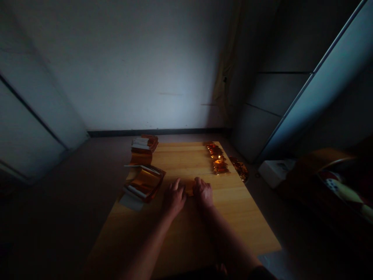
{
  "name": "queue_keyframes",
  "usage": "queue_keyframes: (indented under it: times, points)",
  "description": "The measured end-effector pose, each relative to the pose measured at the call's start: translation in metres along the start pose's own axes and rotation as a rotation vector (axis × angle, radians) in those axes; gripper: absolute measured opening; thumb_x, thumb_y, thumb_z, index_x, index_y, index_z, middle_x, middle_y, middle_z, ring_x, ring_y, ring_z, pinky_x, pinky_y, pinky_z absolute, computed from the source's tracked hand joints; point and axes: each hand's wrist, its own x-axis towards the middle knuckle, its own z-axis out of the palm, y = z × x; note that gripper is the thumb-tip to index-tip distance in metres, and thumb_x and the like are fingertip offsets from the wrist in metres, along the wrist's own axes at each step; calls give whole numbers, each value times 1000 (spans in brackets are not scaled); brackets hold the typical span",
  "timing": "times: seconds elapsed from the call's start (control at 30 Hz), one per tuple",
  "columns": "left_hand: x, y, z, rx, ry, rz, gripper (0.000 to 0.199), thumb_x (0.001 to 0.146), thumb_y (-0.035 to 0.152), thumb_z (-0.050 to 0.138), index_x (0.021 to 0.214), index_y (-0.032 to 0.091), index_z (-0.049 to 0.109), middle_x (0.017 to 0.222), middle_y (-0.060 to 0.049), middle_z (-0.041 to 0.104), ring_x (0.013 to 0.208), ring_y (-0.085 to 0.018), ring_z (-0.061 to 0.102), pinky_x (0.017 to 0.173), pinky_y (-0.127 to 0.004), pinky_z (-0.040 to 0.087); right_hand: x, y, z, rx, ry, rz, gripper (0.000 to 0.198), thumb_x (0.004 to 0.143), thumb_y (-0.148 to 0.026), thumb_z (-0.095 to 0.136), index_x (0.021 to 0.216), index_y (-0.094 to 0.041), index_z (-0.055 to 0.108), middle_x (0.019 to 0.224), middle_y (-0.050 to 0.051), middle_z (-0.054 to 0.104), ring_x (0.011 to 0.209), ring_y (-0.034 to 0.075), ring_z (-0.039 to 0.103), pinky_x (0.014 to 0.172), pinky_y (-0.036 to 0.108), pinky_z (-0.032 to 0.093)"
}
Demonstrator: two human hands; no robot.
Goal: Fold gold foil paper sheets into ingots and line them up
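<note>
Between my hands a small piece of gold foil paper (189, 188) lies low over the wooden table (198, 229). My left hand (175, 197) holds its left edge, fingers curled inward and partly in shadow. At the right edge my right hand (203, 192) is closed, thumb and fingers pressed together on the foil. Most of the sheet is hidden by the fingers and the dim light. To the left lie loose stacks of gold foil sheets (146, 181) with pale backing. A row of folded gold foil pieces (220, 166) stands at the far right of the table.
More shiny foil pieces (239, 168) lie in a heap below the table's right side. A white box (275, 172) sits on the floor farther right, near a wooden piece of furniture (329, 158). Behind the table is a pale wall (151, 77).
</note>
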Motion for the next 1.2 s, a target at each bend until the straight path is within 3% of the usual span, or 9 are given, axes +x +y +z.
queue_keyframes:
  times: [0.2,0.53,0.93,1.2]
  points:
    - [1,0,-1,-10,21,7,29,84,25,50,109,17,64,137,-13,47,113,-29,49,94,-43,44,0,0,0,-97,-69,-31,13,92,-19,43,89,-19,56,83,4,63,73,16,58,68,28,32]
    - [2,-1,0,2,8,-7,27,83,27,53,108,22,63,137,-10,47,111,-27,51,93,-41,44,0,-1,1,-140,-118,-64,13,90,-15,44,93,-17,57,87,7,60,76,17,55,69,29,32]
    - [2,-2,2,-5,44,-76,36,82,24,53,118,21,58,133,-12,50,110,-27,51,93,-40,44,-2,-6,1,-171,-112,-100,15,90,-17,43,99,-18,56,91,9,59,80,19,55,71,33,35]
    - [3,-1,4,54,1,-71,31,86,25,48,113,21,62,135,-12,48,110,-28,50,92,-41,43,-4,-11,-5,-159,-103,-56,20,89,-14,42,99,-17,59,91,11,61,80,21,56,73,34,34]
